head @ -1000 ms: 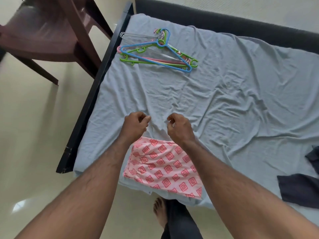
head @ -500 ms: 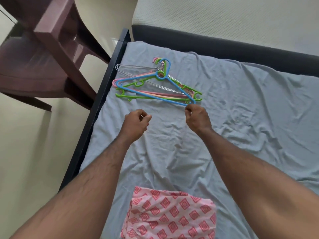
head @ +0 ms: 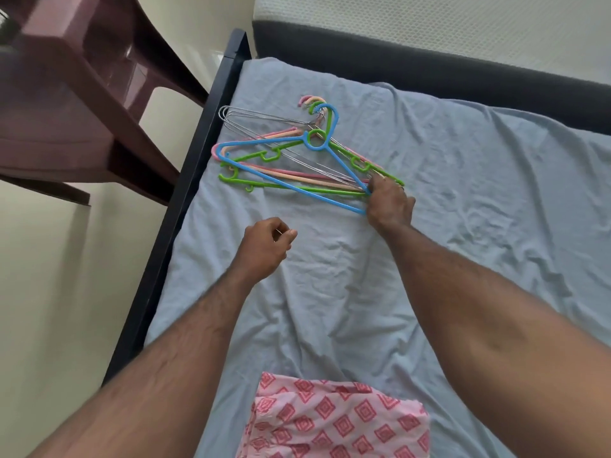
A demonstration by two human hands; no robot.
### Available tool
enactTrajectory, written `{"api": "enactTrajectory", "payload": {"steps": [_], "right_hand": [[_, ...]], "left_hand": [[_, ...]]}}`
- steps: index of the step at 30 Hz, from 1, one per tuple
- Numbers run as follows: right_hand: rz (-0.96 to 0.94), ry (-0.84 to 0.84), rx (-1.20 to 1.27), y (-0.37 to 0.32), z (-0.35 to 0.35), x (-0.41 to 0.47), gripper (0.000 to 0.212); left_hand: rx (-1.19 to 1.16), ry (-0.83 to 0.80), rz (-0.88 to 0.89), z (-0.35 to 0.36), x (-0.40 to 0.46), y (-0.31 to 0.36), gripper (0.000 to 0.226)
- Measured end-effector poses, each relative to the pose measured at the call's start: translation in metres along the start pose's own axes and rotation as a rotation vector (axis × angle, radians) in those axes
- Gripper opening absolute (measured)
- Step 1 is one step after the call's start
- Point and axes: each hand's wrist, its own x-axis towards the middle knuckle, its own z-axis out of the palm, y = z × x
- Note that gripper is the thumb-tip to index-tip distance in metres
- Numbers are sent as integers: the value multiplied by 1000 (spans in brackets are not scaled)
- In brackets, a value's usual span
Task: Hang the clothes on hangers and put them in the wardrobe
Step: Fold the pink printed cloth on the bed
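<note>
The right hand (head: 388, 203) pinches the right tip of the blue plastic hanger (head: 291, 166) atop the pile of coloured hangers (head: 264, 157) near the bed's (head: 479, 180) far left corner — its long axis runs leftward. The left hand (head: 264, 246), loosely curled and empty, hovers nearer the folded pink patterned garment (head: 337, 421) at the near edge — open sheet between

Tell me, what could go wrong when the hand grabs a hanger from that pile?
The hangers lie tangled in one pile, and the right hand is on their ends, near the blue hanger on top. Lifting one might drag others along, perhaps the thin wire ones. The pile also sits near the bed's edge, so a tug could knock some onto the floor. The left hand isn't steadying anything.
</note>
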Motion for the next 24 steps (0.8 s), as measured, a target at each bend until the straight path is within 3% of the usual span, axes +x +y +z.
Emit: {"api": "enactTrajectory", "payload": {"steps": [4,8,11,14,18,19,22,24], "right_hand": [[-84,-41,188,13,0,-15,18],[-244,-123,351,28,-5,-44,19],[-381,-171,341,36,-13,-67,19],[-506,-243,247,42,-19,-85,18],[-670,-379,79,36,-29,-104,22],[-697,-406,26,30,-31,-111,21],[-815,-440,1,6,-30,-134,22],[-894,-444,7,-12,-23,-156,20]], "left_hand": [[23,23,4,-9,-9,-9,18],[132,86,69,-21,-27,-16,15],[288,151,40,-31,-45,-25,46],[285,286,-17,-47,-72,-32,77],[463,320,-72,-68,-107,-48,96],[399,278,-87,-72,-115,-54,93],[-90,137,-73,-78,-144,-67,78],[-256,186,-107,-78,-167,-79,64]]}}
